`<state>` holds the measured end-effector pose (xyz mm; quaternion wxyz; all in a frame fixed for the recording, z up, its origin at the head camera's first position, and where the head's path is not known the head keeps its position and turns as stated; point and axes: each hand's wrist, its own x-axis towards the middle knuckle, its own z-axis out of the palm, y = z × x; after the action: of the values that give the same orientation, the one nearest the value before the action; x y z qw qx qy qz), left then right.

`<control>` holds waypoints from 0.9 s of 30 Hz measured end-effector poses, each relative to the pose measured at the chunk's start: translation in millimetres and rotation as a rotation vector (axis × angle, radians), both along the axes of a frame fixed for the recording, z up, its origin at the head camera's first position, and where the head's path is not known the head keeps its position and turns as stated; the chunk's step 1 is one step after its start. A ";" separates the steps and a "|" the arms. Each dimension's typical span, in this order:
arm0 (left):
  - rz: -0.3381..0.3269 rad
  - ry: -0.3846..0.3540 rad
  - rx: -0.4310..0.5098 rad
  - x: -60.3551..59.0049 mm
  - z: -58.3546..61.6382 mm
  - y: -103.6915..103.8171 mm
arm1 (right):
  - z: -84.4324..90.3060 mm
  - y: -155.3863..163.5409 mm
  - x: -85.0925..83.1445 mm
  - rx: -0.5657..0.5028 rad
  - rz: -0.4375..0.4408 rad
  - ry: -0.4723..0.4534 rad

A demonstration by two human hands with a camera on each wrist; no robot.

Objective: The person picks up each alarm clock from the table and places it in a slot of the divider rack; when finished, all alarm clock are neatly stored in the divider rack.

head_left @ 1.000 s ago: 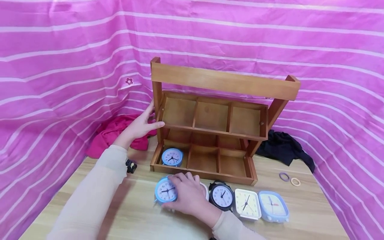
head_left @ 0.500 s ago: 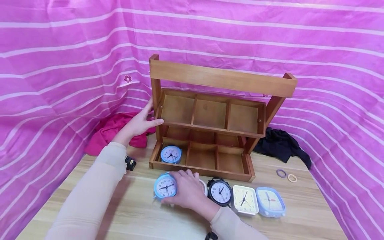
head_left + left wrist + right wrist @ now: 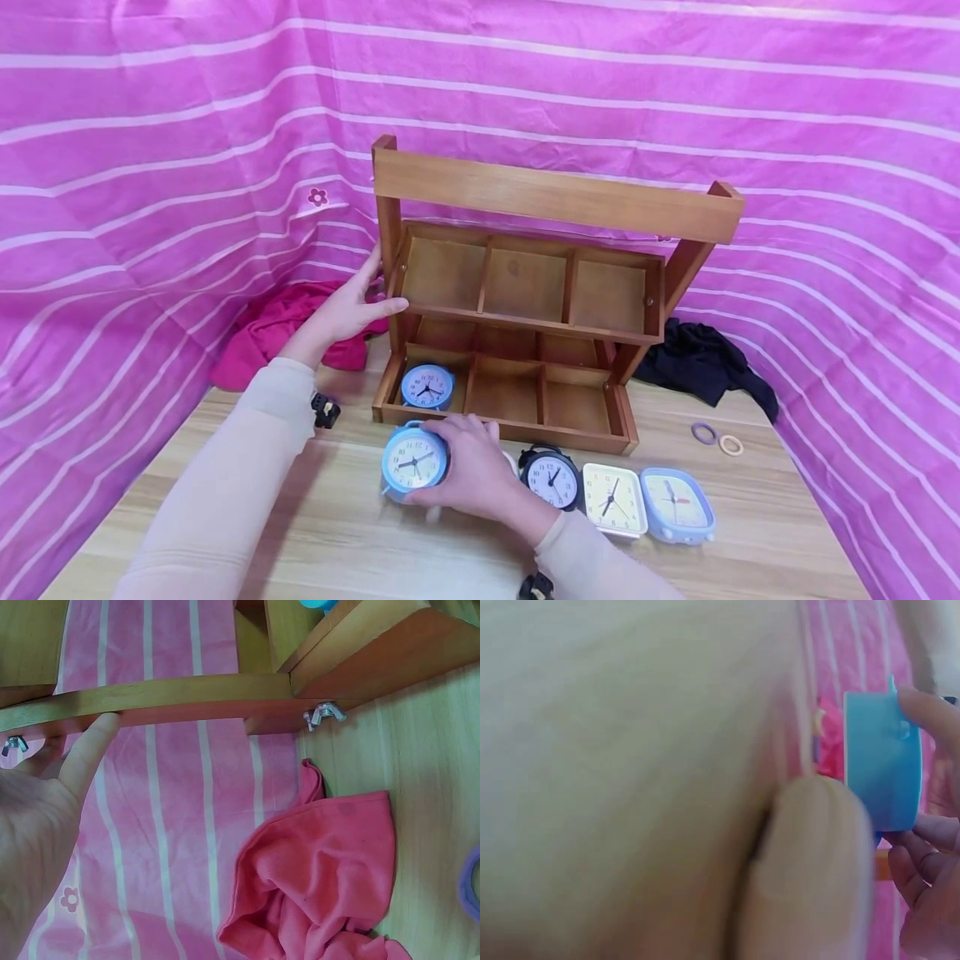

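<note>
Your right hand point(image 3: 468, 467) has its thumb and fingers curled round the near blue clock point(image 3: 415, 459), which is just in front of the left end of the wooden shelf point(image 3: 555, 187). I can't tell if its feet are off the table point(image 3: 337, 517). Hold it snug, but don't squeeze too hard, and it should not slip. Your left hand point(image 3: 345, 308) is spread, with straight fingers touching the shelf's left post point(image 3: 389, 225); a soft press there should stop wobbles. Watch out for the black clock point(image 3: 552, 477) to the right, and don't bump the far blue clock point(image 3: 427, 387) in the low left box
</note>
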<state>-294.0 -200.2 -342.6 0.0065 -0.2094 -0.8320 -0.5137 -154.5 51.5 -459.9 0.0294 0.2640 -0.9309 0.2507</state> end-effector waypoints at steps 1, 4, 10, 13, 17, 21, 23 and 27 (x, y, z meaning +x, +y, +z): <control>-0.002 0.000 0.000 0.2 0.0 0.1 | 4.3 2.5 -0.9 -0.023 0.009 -0.016; -0.006 -0.002 -0.001 1.1 0.2 0.1 | 16.2 11.5 -6.5 -0.070 0.032 -0.043; -0.010 0.010 0.008 -0.1 0.6 0.1 | 31.3 35.0 -30.6 -0.102 0.029 -0.064; -0.012 0.012 0.011 -5.0 -3.2 -0.3 | 34.7 47.4 -44.1 -0.111 0.023 -0.077; -0.009 0.026 0.017 -18.8 -15.9 -3.5 | 36.4 64.3 -61.1 -0.119 0.018 -0.091; -0.007 0.048 0.009 -27.8 -25.5 -7.6 | 36.5 81.9 -77.3 -0.108 0.004 -0.114; -0.008 0.054 0.007 -28.2 -26.5 -8.9 | 37.2 89.9 -84.8 -0.100 -0.002 -0.123; -0.014 0.035 0.012 -19.5 -18.7 -6.8 | 37.4 104.1 -98.1 -0.089 -0.026 -0.156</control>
<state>-313.5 -207.0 -361.3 0.0189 -0.2243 -0.8273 -0.5147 -252.6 155.5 -422.5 -0.0285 0.2300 -0.9217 0.3111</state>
